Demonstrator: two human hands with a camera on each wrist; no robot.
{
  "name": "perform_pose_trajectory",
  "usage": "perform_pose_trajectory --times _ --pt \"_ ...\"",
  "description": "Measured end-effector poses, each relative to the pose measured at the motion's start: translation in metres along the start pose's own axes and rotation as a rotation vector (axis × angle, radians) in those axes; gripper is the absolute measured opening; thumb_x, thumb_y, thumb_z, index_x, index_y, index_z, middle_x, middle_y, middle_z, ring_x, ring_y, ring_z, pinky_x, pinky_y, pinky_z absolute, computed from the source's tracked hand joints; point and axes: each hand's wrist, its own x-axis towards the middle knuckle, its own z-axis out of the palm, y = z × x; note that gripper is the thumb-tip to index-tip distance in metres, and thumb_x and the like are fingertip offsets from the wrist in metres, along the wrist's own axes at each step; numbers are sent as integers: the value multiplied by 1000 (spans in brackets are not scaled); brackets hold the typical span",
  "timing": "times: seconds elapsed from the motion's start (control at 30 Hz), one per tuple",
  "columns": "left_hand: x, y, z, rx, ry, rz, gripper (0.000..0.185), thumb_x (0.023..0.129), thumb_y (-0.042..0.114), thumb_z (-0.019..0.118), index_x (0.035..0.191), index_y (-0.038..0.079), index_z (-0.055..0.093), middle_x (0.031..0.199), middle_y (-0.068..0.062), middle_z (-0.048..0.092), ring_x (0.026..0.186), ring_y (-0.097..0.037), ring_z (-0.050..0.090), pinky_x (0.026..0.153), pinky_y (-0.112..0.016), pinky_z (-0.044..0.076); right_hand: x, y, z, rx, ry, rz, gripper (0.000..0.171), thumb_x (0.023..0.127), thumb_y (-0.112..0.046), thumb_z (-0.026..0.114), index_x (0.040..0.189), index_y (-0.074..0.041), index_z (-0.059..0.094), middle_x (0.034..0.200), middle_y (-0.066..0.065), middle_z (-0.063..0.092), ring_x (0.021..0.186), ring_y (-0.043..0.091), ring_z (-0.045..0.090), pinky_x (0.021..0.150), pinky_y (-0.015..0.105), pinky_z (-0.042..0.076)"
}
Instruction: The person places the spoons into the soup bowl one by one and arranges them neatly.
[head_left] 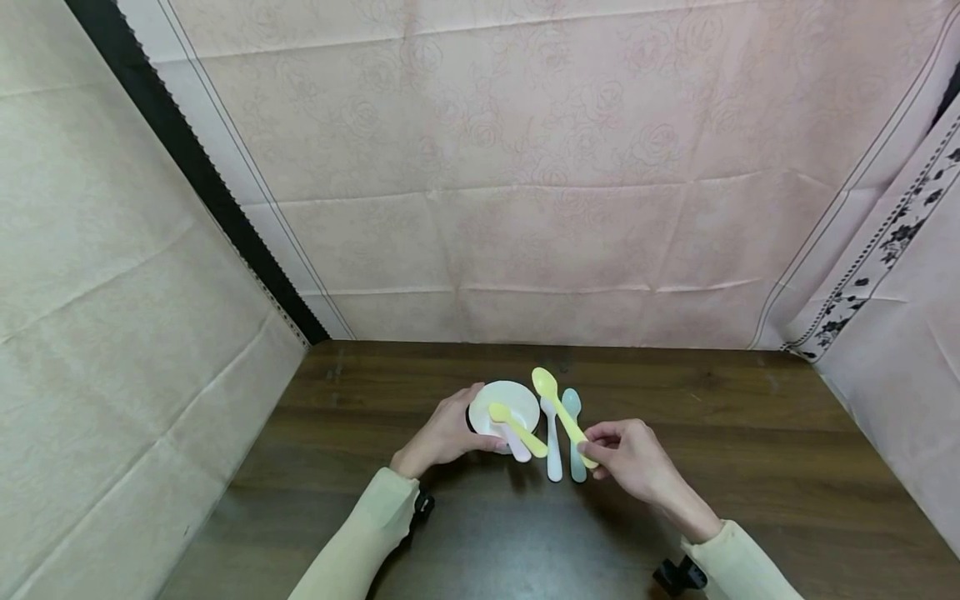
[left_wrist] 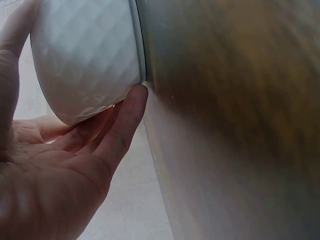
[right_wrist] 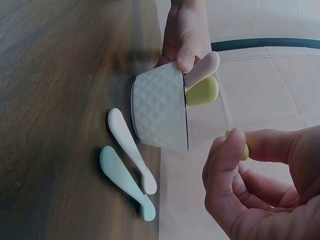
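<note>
White and round, the bowl (head_left: 519,397) is holding two spoons (head_left: 529,437). The left hand (head_left: 448,432) is gripping it, the right hand (head_left: 633,458) is pinching a yellow spoon (head_left: 564,412); two more (head_left: 553,450) are lying outside.

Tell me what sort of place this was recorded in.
Probably an improvised recording booth, though the wider room is out of view: creased cloths screen three sides of a brown table, and black wrist devices are worn.

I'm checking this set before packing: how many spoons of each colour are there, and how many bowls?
Yellow spoons: 2
Pale pink or whitish spoons: 2
Blue-green spoon: 1
White bowl: 1
Total: 6
</note>
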Motion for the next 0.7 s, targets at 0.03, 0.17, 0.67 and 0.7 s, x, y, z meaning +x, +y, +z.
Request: perform_pose_trajectory --times 0.03,0.17,0.67,0.7 --pt "0 0 0 -2 -1 0 107 76 41 101 162 4 48 157 -18 61 143 -36 60 118 -56 49 0 0 0 -2 -5 -7 15 100 -7 77 108 5 79 85 11 79 63 15 69 58 27 54" --pt "0 0 0 3 -3 1 107 77 41 101 162 4 48 158 -18 61 143 -36 60 117 -56 50 2 -1 0 -3 -17 7 15 101 -7 76 109 4 80 86 12 78 64 16 70 57 26 52" --pt "0 0 0 10 0 15 102 76 44 101 159 8 52 151 -13 65 134 -31 63 109 -51 52 13 -2 4 -18 -44 7 14 101 -7 76 108 3 82 81 8 75 65 16 66 55 23 45" --pt "0 0 0 14 2 16 103 76 44 101 159 8 52 151 -13 65 134 -31 63 109 -51 52 14 -2 5 -17 -46 2 14 101 -7 75 108 3 82 80 8 75 65 16 66 55 23 44"
